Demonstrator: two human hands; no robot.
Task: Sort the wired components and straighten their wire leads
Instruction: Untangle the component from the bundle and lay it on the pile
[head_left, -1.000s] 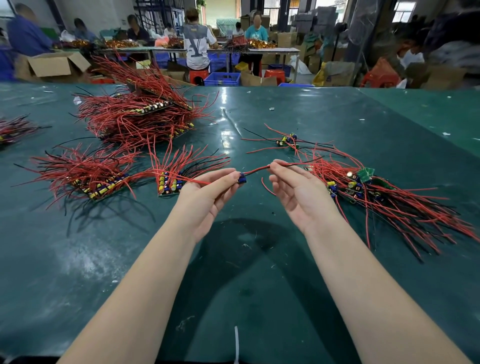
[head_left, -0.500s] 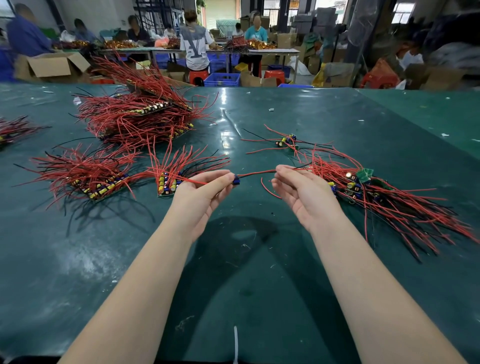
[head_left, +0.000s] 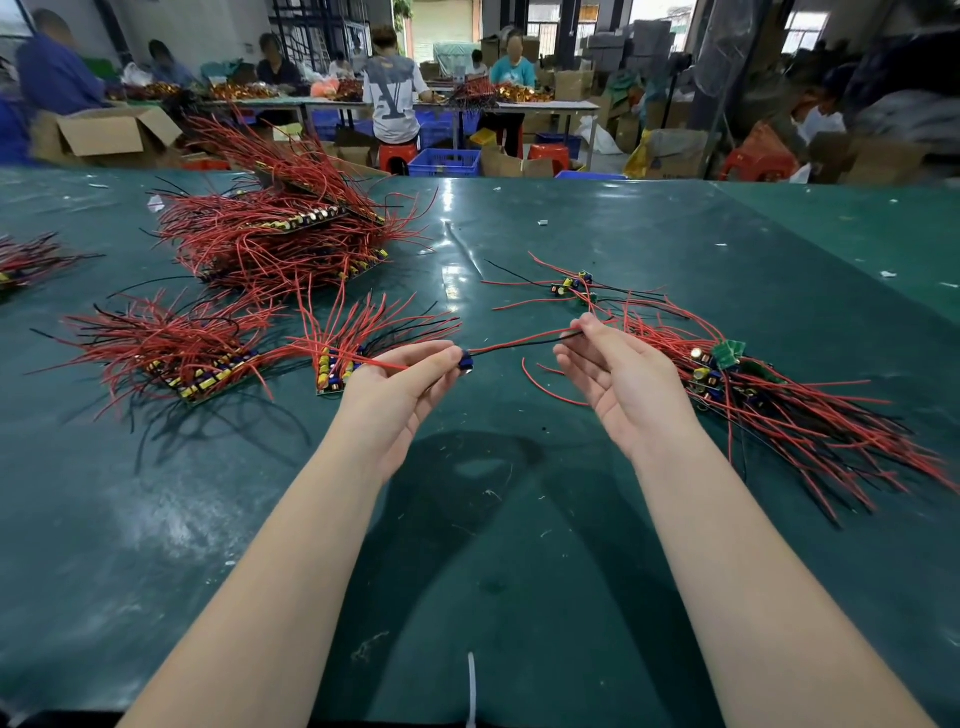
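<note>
Wired component pinched by left hand, its leads pinched by right hand; no legible writing.

The dark green table shines under the lights, flecked with white scraps. Beyond it, people sit at long worktables among open cardboard boxes, blue plastic crates and red stools.

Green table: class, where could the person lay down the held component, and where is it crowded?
Free: the near table strip between the forearms, and far right of the tangled pile. Crowded: left side, around the neat bundles.
</note>
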